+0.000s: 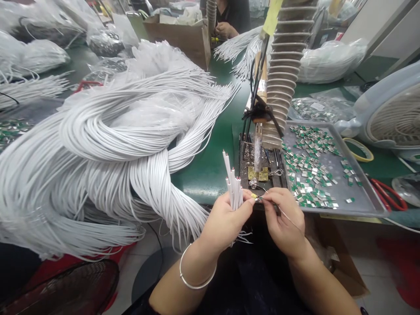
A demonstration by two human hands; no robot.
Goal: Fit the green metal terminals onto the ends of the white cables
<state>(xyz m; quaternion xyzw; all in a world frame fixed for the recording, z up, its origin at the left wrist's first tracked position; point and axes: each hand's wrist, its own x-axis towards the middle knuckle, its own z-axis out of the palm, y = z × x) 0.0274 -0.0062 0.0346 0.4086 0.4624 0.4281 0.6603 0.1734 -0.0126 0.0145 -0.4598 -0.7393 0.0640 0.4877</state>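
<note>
My left hand (226,218) is wrapped round a bundle of white cables (235,192), whose stripped ends point up. Its thumb and forefinger reach a small piece with a yellow tip (253,196). My right hand (285,214) pinches a small green-and-silver piece (259,198) at the same spot, and a thin wire (288,217) runs across its fingers. Just beyond the fingertips, a soldering iron (258,144) hangs tip down over a dark tray (244,175) with a yellowish pad (258,173).
Large coils of white cable (108,144) cover the left. At right are a metal tray (370,197) of small circuit boards, red-handled scissors (387,194), a tape roll (359,149) and a fan (397,109). A ribbed hose (288,57) hangs ahead; another person's hand (226,30) shows beyond.
</note>
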